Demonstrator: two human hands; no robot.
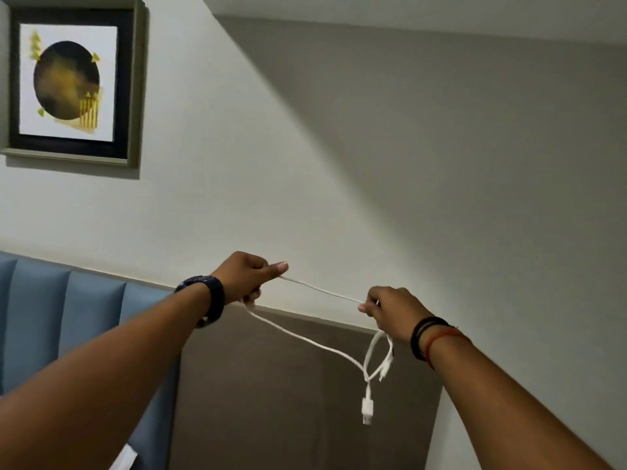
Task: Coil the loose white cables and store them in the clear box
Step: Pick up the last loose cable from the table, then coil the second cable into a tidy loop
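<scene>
Before a smooth wall, both hands' grip pinches a thin white cable [322,292] taut.

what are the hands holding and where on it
Both hold one white cable. The left hand and right hand pinch a taut stretch along its length; its USB plug dangles free below the right hand.

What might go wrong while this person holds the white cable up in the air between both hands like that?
The white cable is stretched between the left hand and right hand, while a slack length sags below and loops hang under the right hand. Those loops could tangle or knot as coiling goes on. The USB plug dangles free, so it may swing and snag in the loops. The clear box is out of view, so stowing means looking away, and the coil might slip loose.
</scene>
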